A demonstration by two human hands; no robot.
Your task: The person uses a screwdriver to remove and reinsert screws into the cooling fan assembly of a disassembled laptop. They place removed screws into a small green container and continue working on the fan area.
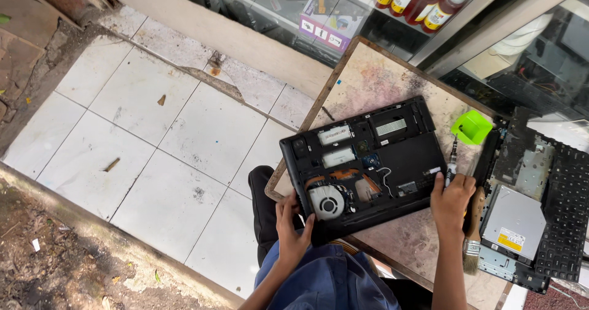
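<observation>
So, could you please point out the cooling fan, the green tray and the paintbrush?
cooling fan (327, 202), head view, on its round hub.
green tray (471, 127), head view, on its inner wall.
paintbrush (471, 248), head view, on its bristles.

Worn wooden table (392, 80), stained top w/ a dark raised rim, stood over a white tiled floor (153, 138). Opened black laptop base (368, 166) lay in the middle of the table, innards up, its near edge overhanging the rim. Just right of the laptop base: a screwdriver (453, 156), then a small green plastic box (471, 127) above that. Further right of the base lay a paintbrush (473, 236), a silver optical drive (514, 219) and a black keyboard panel (567, 205) at the table's far edge.
</observation>
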